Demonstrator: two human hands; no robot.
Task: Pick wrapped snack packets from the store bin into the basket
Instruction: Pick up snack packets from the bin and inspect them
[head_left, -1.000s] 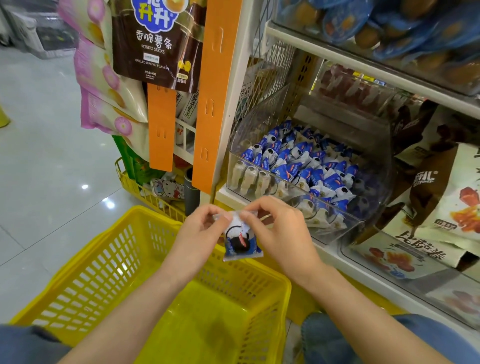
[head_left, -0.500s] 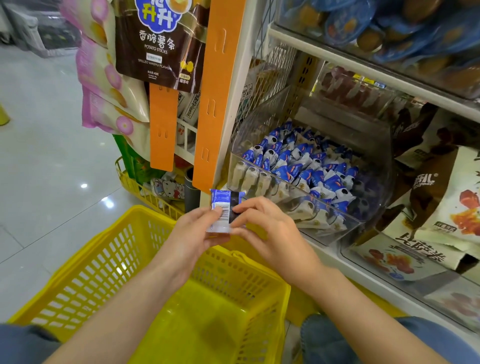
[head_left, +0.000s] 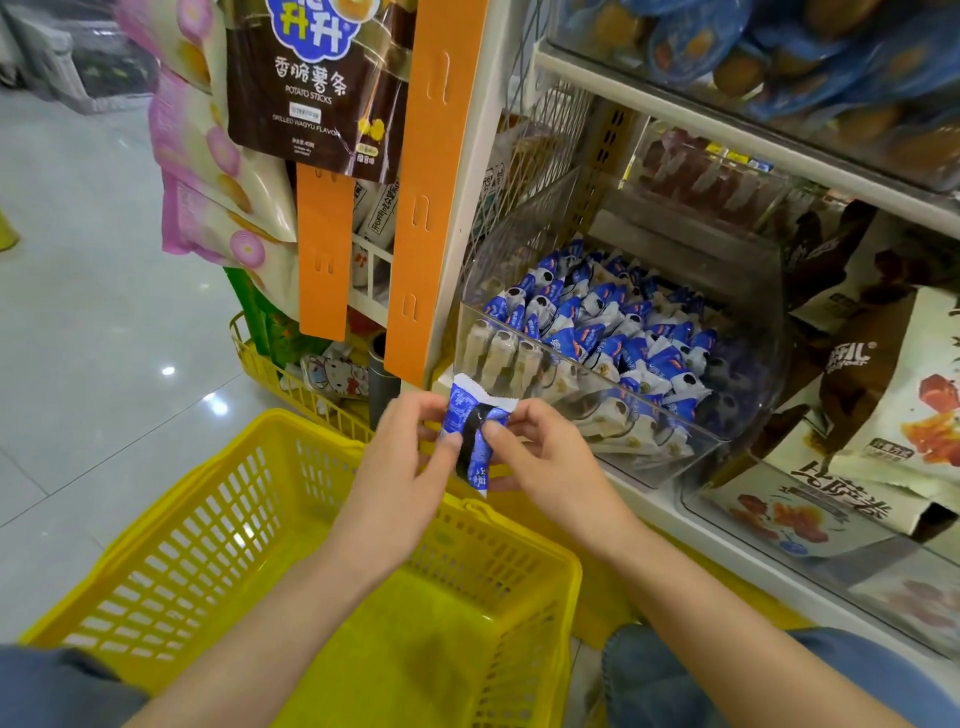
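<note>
One blue-and-white snack packet (head_left: 471, 421) was held on end between both hands, just above the far rim of the yellow basket (head_left: 208, 530). Left hand (head_left: 410, 457): thumb and fingers were pinched on the packet's left edge. Right hand (head_left: 545, 457): thumb and forefinger were pinched on its right edge, with the other fingers curled. The clear store bin (head_left: 613, 382) was noted at 2 o'clock from the hands, stocked with similar packets (head_left: 623, 332). A potato-stick bag (head_left: 311, 88) was noted hanging at 11 o'clock.
</note>
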